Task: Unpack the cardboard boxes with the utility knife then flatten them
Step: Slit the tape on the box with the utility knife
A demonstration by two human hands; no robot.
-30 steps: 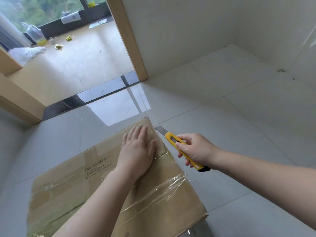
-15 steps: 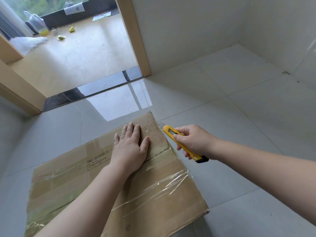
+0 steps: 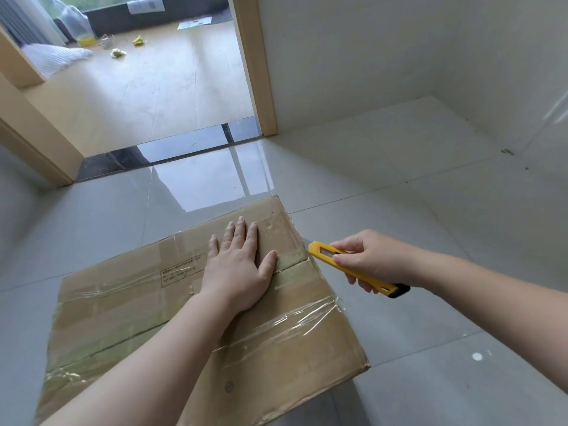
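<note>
While my left hand (image 3: 238, 265) presses flat on the box (image 3: 147, 305), right hand (image 3: 367, 261) grips the knife (image 3: 353, 267) (a slip could nick my thumb).

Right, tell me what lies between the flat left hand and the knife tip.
In the head view, only the cardboard box's taped top edge separates the left hand from the utility knife in the right hand.

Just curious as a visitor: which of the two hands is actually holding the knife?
The right hand grips the yellow utility knife beside the cardboard box. The left hand lies flat on the box top, holding nothing.
</note>
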